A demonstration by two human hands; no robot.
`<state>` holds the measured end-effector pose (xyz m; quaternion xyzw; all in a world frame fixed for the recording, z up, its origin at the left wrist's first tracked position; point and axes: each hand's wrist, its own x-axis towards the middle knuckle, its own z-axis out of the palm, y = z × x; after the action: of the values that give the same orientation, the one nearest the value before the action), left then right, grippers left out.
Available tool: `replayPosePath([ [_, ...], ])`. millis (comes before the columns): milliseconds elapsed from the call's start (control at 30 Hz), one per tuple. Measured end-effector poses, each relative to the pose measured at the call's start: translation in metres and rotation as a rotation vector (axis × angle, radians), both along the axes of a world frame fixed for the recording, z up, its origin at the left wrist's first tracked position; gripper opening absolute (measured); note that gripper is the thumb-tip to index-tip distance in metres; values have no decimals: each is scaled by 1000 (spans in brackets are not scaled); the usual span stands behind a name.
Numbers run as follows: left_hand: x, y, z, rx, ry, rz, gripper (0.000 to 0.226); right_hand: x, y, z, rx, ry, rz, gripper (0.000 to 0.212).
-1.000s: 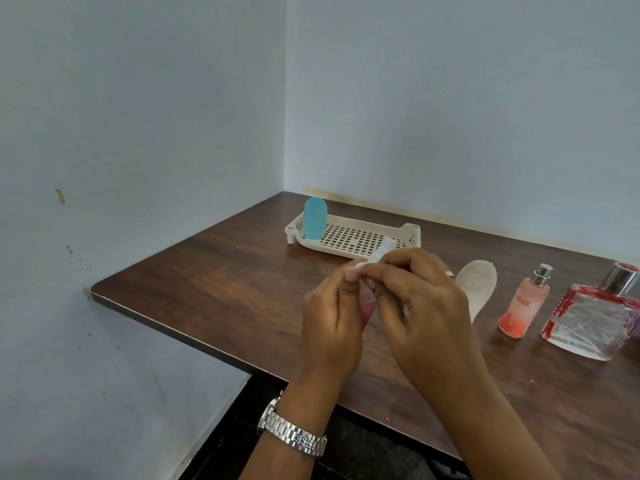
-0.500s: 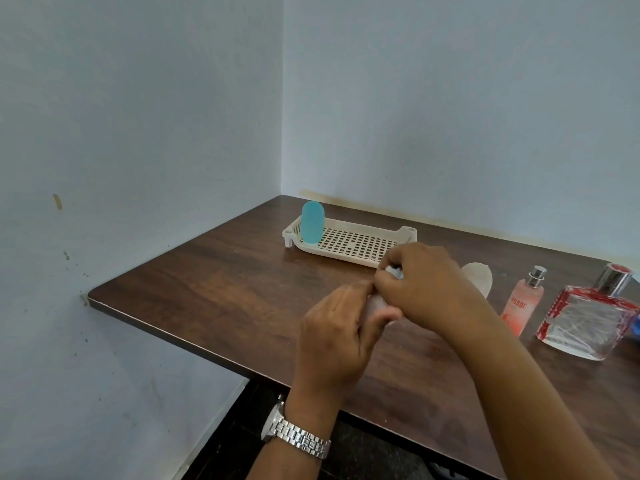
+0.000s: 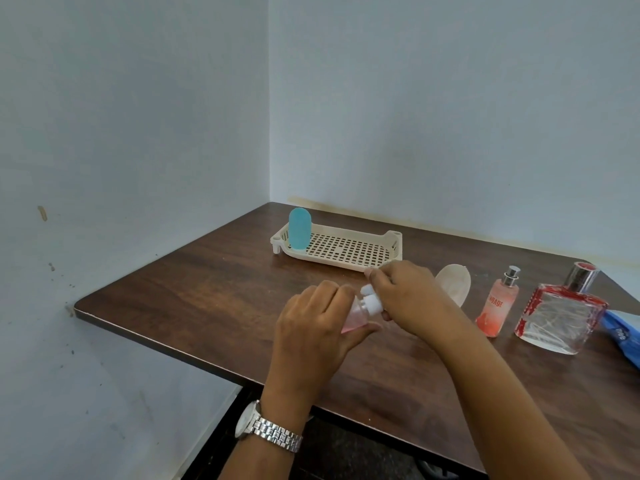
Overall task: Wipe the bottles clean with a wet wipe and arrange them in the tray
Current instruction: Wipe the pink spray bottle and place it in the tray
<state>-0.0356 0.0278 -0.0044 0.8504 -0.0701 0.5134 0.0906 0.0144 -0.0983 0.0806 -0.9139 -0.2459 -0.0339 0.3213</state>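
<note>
Held bottle (image 3: pixel 355 315) mostly hidden (blue packet (image 3: pixel 623 332) edge-cropped).

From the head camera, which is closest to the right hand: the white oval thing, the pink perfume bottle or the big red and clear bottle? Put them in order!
1. White oval thing, just to the right of the right hand.
2. Pink perfume bottle, standing farther right.
3. Big red and clear bottle, farthest right.
</note>
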Motion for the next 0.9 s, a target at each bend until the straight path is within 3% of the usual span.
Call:
replayPosePath([
  [133, -1, 0, 12, -278, 175, -132, 56, -6, 3, -10, 166, -254, 37, 26],
  [300, 1, -4, 22, -646, 371, -373, 40, -1, 1, -14, 247, -547, 109, 23],
  [400, 3, 0, 30, -788, 563, -503, 34, 8, 1, -16, 432, -542, 46, 16],
  [500, 4, 6, 36, -1063, 672, -565, 30, 37, -4, -11, 687, -389, -129, 22],
  [633, 27, 23, 42, -1155, 584, -411, 3, 62, -7, -23, 454, -250, -67, 25],
  [900, 101, 45, 49, -1084, 420, -181, 39, 64, -1, -69, 72, -231, -20, 20],
])
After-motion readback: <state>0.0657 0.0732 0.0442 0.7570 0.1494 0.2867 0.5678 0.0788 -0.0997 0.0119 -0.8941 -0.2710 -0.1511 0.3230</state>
